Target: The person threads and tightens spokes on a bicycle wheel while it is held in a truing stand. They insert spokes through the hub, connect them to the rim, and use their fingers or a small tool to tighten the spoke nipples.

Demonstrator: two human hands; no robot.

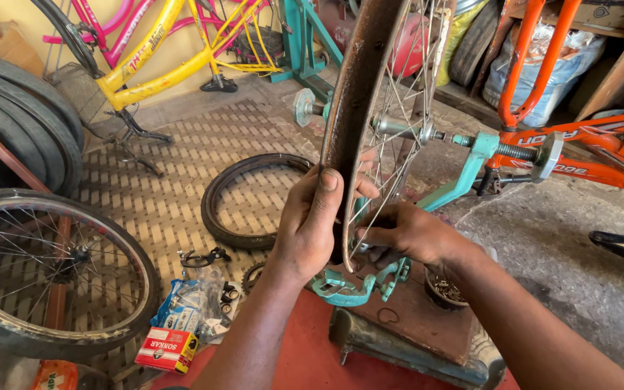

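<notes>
A rusty brown bicycle rim [359, 79] with thin spokes stands upright in a teal truing stand [471, 170]. My left hand [312, 220] grips the lower part of the rim, thumb pressed on its outer face. My right hand [406, 232] reaches in among the spokes just behind the rim, fingers pinched on something small and metallic at a spoke end; what it is I cannot make out. The hub and axle [406, 128] sit above my hands.
A loose black tyre [243, 195] lies on the woven mat. A complete wheel [45, 271] leans at the left. Small boxes and packets [182, 325] lie near my left forearm. An orange bike frame [579, 152] is at right, a yellow bike [153, 58] behind.
</notes>
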